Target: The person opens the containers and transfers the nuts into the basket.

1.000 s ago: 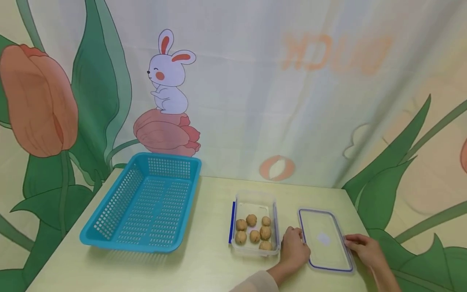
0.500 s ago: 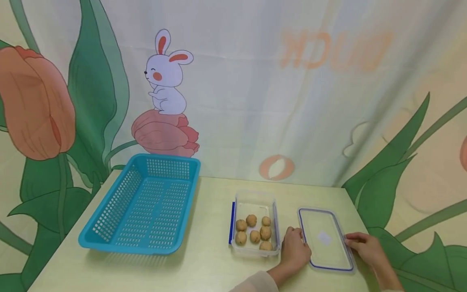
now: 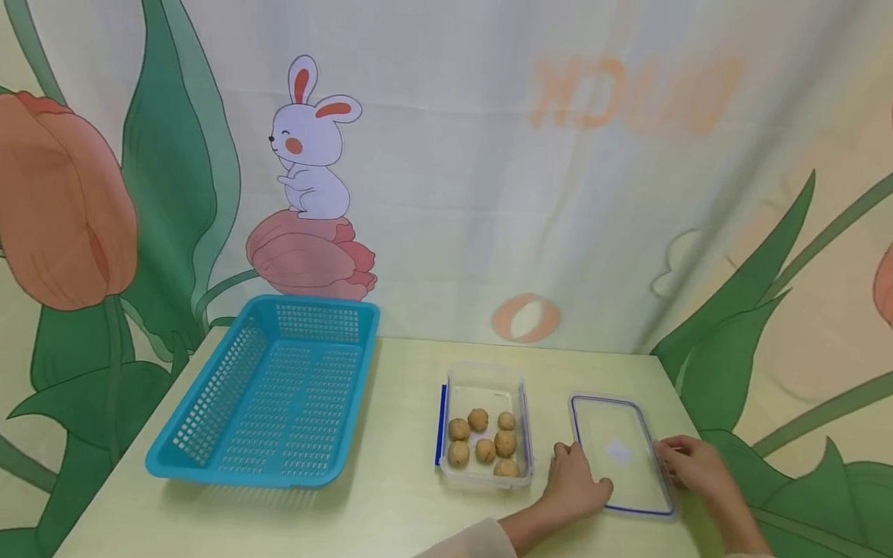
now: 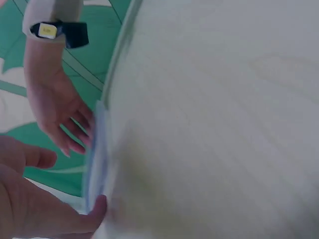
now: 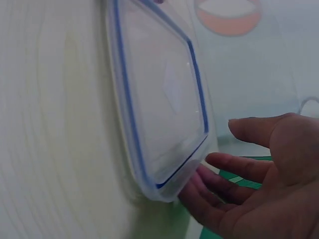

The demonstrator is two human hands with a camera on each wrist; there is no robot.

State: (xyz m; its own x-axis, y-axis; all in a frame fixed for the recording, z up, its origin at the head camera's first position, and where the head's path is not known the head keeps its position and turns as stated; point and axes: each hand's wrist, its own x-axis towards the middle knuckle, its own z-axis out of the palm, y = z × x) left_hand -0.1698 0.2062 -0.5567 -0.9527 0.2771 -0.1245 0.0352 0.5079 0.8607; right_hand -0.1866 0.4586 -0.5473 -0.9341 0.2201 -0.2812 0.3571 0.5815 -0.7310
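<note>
A clear lid (image 3: 601,434) with a blue seal lies flat on the table between my hands. My left hand (image 3: 574,487) is at its left edge, thumb out over the near corner; in the left wrist view, thumb and fingers are spread apart beside the lid's edge. My right hand (image 3: 698,466) is at the opposite edge. In the right wrist view, its fingertips (image 5: 192,185) touch the lid's rim from outside while the thumb stands away. Left of the lid stands a clear plastic box (image 3: 484,380) holding several walnuts (image 3: 505,444).
A blue plastic basket (image 3: 300,403) with perforated walls sits on the left part of the pale table (image 3: 398,434). A blue locking flap (image 3: 441,426) sticks out from the box's left side. Behind the table hangs a printed curtain (image 3: 446,194).
My left hand has spread, its thumb now reaching over the lid's near corner. My right hand stays at the lid's right edge. The lid and box keep their places.
</note>
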